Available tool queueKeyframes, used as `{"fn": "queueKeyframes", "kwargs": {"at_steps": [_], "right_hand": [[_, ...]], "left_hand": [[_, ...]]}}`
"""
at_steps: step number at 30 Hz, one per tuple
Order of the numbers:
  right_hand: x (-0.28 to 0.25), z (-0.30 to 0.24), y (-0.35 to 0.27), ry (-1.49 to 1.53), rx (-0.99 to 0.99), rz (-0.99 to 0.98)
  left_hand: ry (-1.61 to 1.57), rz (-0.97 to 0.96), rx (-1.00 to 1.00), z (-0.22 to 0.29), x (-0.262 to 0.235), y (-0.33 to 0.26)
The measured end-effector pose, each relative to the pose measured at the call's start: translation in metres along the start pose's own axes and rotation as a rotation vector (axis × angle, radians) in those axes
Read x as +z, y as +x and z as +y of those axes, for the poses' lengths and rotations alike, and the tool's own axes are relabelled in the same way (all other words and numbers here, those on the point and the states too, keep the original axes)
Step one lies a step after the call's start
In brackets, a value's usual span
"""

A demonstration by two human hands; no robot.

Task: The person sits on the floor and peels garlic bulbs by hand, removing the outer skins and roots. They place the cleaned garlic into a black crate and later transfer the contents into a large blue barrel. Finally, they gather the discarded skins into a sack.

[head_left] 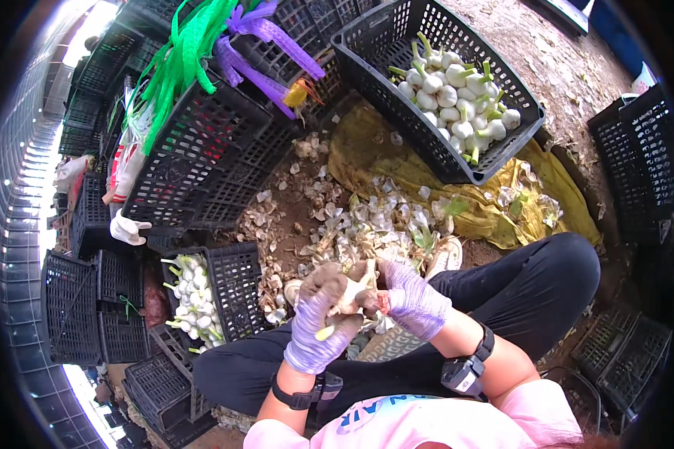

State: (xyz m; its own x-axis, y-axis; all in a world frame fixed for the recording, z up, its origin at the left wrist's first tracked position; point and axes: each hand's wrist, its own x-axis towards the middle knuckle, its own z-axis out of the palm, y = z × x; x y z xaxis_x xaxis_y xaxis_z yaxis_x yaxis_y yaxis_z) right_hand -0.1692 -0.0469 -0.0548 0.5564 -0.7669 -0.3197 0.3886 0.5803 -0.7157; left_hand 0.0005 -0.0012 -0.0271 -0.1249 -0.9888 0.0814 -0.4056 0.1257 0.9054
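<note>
Left hand point(318, 318), gloved and soiled, curled around a garlic bulb point(354, 290) from its 8 o'clock side, a green stem end poking out below the fist. Right hand point(410, 295) pinched the bulb from 3 o'clock; its long axis ran roughly 7 to 1 o'clock between both hands, above the lap.

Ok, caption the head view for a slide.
Seated person's gloved left hand and right hand hold a garlic bulb over scattered peels, between black crates.

Produce sorting yard, stacked black crates point(202, 161), garlic-filled basket point(457, 93) (dirt floor), strewn husks point(367, 221)
</note>
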Motion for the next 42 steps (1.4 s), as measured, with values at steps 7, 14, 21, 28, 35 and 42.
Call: {"fn": "queueKeyframes", "kwargs": {"at_steps": [7, 14, 21, 28, 35, 42], "right_hand": [[-0.006, 0.019, 0.005, 0.079, 0.046, 0.122], [-0.022, 0.022, 0.012, -0.246, -0.045, 0.069], [-0.020, -0.005, 0.005, -0.371, -0.107, 0.025], [-0.019, 0.000, 0.004, -0.233, -0.061, -0.009], [-0.017, -0.023, -0.001, -0.225, 0.082, -0.158], [-0.015, 0.001, 0.001, -0.743, -0.315, 0.077]], "left_hand": [[-0.570, 0.063, -0.449, 0.014, 0.005, 0.008], [-1.410, 0.131, -0.832, -0.003, 0.009, 0.000], [-0.981, 0.101, -0.726, 0.028, 0.012, 0.016], [-0.581, 0.040, -0.611, 0.027, 0.008, 0.015], [-1.287, -0.117, -0.885, 0.006, 0.000, 0.011], [-0.520, -0.006, -0.562, 0.003, 0.010, 0.014]]}}
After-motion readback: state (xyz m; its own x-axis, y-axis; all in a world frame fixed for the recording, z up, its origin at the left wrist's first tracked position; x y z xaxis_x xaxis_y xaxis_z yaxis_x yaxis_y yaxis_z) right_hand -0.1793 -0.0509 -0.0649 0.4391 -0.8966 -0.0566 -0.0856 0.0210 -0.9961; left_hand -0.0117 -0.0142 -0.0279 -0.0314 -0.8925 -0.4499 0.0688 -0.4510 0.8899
